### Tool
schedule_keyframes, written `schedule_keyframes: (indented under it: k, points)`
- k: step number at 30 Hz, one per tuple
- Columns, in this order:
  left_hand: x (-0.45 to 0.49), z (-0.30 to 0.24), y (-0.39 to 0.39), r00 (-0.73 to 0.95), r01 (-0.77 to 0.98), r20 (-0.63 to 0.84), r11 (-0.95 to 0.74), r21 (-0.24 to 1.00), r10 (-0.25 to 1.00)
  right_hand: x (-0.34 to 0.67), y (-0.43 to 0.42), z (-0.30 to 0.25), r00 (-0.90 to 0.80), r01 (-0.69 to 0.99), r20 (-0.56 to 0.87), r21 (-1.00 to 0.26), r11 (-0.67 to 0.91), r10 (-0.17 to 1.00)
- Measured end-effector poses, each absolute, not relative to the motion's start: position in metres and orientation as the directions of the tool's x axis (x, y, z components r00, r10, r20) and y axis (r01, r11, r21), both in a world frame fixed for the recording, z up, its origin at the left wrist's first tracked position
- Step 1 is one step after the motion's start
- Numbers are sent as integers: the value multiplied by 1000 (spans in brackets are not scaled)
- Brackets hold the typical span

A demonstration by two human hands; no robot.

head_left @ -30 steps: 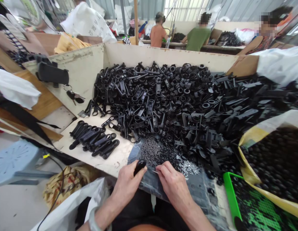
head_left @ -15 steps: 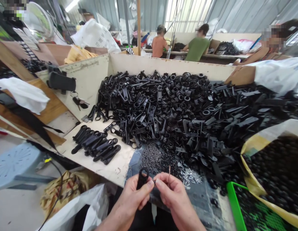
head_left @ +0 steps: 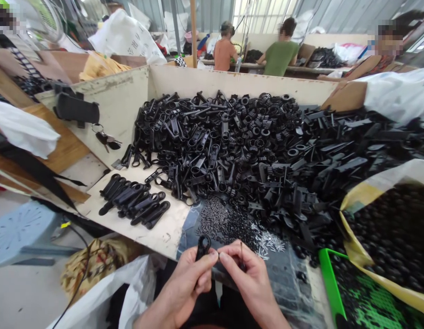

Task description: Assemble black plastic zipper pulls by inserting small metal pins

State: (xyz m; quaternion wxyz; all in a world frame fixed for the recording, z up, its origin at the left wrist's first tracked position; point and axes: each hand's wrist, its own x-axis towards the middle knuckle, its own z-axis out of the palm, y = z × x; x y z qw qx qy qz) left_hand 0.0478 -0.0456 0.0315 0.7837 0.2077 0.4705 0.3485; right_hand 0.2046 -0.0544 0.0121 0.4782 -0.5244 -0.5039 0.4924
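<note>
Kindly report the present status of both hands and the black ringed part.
Left hand gripping black ringed part. Right hand close beside, holding thin rod. No obstruction seen between them.

the held part (head_left: 203,247) is black, like the pile (head_left: 215,155); pins (head_left: 272,242) silvery, tray (head_left: 330,283) bright green, stool (head_left: 22,228) pale blue (cloth (head_left: 90,270) tan, patterned).
</note>
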Motion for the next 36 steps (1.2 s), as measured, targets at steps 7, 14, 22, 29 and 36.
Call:
schedule_keyframes:
  k: [7, 14, 22, 29, 36]
  points:
    - [55, 29, -46, 381, -434, -636, 737, 518, 671, 214, -61, 10, 40, 82, 58, -995, 55, 998]
    - [62, 29, -48, 389, -471, -708, 788, 397, 589, 221, -63, 10, 52, 155, 133, -980, 124, 990]
    - [53, 45, -51, 474, -358, -611, 773, 524, 633, 226, -63, 7, 78, 235, 197, -956, 174, 977]
    - [47, 43, -59, 297, -254, -701, 761, 597, 649, 223, -58, 5, -135, 327, 325, -877, 352, 936]
    - [52, 41, -55, 373, -94, -512, 581, 809, 774, 218, -59, 9, -135, 374, 219, -892, 254, 966]
